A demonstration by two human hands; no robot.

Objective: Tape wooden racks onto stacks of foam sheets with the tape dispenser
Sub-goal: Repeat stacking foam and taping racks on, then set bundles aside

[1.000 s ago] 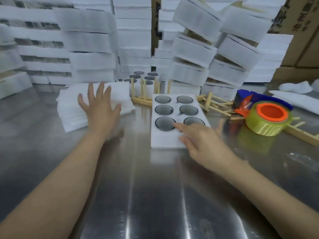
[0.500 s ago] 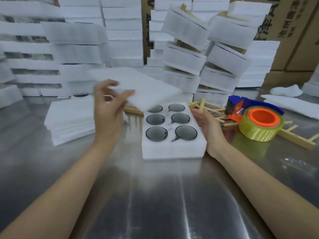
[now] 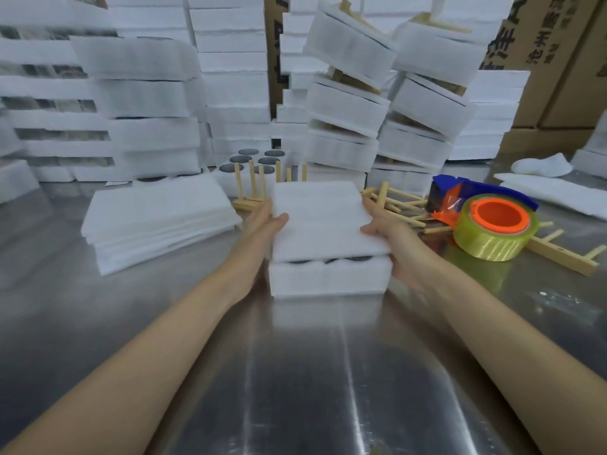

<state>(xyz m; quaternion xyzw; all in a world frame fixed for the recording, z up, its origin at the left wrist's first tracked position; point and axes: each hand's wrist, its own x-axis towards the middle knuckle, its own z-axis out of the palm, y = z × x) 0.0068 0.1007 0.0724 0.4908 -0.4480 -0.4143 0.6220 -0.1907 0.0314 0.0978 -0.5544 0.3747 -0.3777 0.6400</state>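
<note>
Left of the blue tape dispenser (image 3: 486, 205), flat white foam sheet (image 3: 325, 218), airborne half a second ago, now caps the white holed foam block (image 3: 328, 279). Grasping its side edges: left hand (image 3: 262, 221), right hand (image 3: 386, 233). Pale wooden racks (image 3: 382, 194) by the dispenser untouched; rack placement likely next.

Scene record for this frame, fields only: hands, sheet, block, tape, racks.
left hand: grips sheet edge, thumb on top
right hand: grips opposite edge, thumb on top
sheet: lies over block
block: on table, dark rims showing under sheet
tape dispenser: on table, right of block, untouched
racks: on table behind block, none on sheet
sheet pile: left of block
</note>
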